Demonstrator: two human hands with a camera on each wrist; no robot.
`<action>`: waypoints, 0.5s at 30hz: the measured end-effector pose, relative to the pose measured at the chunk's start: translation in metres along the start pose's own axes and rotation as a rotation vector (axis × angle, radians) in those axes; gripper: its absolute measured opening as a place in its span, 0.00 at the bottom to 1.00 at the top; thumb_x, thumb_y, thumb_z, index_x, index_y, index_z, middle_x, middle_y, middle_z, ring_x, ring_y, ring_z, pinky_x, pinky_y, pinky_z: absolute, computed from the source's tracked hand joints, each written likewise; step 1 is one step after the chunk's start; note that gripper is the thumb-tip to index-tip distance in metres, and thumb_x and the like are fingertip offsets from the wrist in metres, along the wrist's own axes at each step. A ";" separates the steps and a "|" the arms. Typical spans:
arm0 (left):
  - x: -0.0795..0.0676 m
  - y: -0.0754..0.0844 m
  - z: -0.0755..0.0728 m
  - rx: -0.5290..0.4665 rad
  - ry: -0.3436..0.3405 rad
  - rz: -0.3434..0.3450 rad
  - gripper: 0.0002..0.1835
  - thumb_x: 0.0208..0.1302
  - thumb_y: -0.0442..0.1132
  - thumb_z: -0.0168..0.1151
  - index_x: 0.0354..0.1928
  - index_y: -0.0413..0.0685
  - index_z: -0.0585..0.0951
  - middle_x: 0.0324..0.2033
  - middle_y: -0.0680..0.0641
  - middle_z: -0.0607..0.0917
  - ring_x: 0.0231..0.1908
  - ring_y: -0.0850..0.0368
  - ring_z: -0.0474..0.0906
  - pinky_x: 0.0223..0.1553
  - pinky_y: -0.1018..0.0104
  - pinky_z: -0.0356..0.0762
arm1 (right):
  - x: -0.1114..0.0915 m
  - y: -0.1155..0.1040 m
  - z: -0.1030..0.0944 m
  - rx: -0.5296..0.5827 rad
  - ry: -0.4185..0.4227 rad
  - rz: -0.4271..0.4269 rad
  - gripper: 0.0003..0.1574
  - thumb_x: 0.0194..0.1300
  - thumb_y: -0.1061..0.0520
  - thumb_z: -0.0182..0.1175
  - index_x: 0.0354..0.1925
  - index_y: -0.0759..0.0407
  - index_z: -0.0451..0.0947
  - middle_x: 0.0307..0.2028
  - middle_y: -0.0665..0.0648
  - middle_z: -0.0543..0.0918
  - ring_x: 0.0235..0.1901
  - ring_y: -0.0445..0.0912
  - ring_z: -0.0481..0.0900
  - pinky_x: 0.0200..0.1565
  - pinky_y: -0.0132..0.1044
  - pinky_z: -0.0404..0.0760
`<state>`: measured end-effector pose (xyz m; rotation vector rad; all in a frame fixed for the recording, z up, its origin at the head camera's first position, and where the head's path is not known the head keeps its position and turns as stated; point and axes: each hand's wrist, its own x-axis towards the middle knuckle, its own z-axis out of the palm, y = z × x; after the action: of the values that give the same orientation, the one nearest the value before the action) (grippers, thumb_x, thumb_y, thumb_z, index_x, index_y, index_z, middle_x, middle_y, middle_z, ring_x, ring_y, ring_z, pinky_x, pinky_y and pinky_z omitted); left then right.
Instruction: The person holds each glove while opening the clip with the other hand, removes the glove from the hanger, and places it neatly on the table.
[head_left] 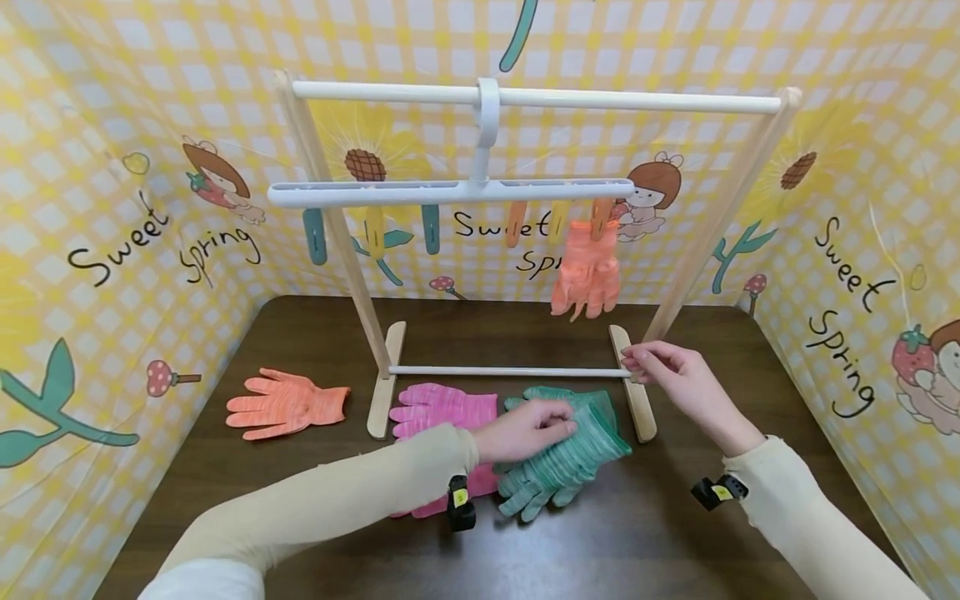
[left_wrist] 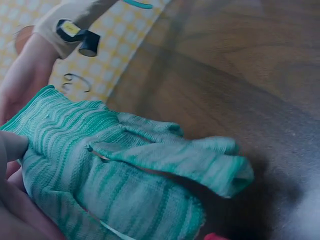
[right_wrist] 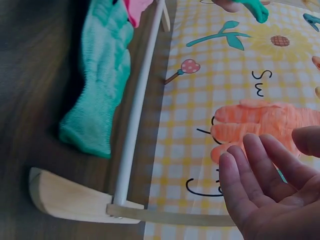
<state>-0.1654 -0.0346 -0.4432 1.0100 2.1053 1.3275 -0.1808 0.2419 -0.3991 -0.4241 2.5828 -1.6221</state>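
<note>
My left hand [head_left: 521, 429] pinches a striped green knitted glove [head_left: 566, 462] near its cuff. The glove's fingers droop toward the table in the left wrist view, with the thumb pressed on the fabric. A second green glove [head_left: 606, 406] lies behind it, partly covered. Beside these is a pink glove [head_left: 450, 408], overlapped by my left forearm. My right hand [head_left: 667, 367] hovers by the rack's right post, its fingers loosely bent around nothing. An orange glove [head_left: 587, 271] hangs fingers down from an orange clip [head_left: 600, 218] at the hanger's right end.
A white hanger [head_left: 450, 193] hooks over the top rail of a wooden rack [head_left: 738, 204]. Several coloured clips, including a teal one [head_left: 315, 237], line its bar. Another orange glove [head_left: 288, 406] lies flat at the table's left. Patterned cloth surrounds the brown table [head_left: 585, 550].
</note>
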 end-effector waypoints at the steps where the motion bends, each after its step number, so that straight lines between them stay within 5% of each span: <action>1: 0.002 -0.001 0.003 0.006 -0.022 0.002 0.09 0.81 0.36 0.52 0.39 0.41 0.76 0.22 0.57 0.68 0.24 0.68 0.62 0.33 0.73 0.64 | -0.002 0.002 0.000 -0.009 0.000 0.002 0.23 0.82 0.56 0.52 0.59 0.74 0.78 0.53 0.74 0.84 0.46 0.36 0.85 0.48 0.31 0.84; 9: 0.021 -0.009 0.019 0.132 -0.165 0.012 0.08 0.80 0.37 0.55 0.42 0.44 0.82 0.30 0.57 0.76 0.33 0.69 0.70 0.40 0.75 0.70 | -0.012 0.017 0.001 -0.028 -0.025 0.026 0.22 0.82 0.56 0.52 0.59 0.73 0.79 0.52 0.75 0.84 0.46 0.37 0.84 0.47 0.33 0.84; 15: 0.033 -0.013 0.033 0.306 -0.131 -0.012 0.07 0.79 0.39 0.57 0.44 0.48 0.84 0.31 0.58 0.80 0.34 0.68 0.72 0.40 0.76 0.71 | -0.013 0.025 0.004 -0.015 -0.036 0.032 0.21 0.82 0.58 0.52 0.58 0.74 0.79 0.52 0.74 0.84 0.47 0.39 0.84 0.46 0.34 0.85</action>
<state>-0.1676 0.0064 -0.4684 1.1688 2.2511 0.9222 -0.1725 0.2519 -0.4240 -0.4071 2.5640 -1.5716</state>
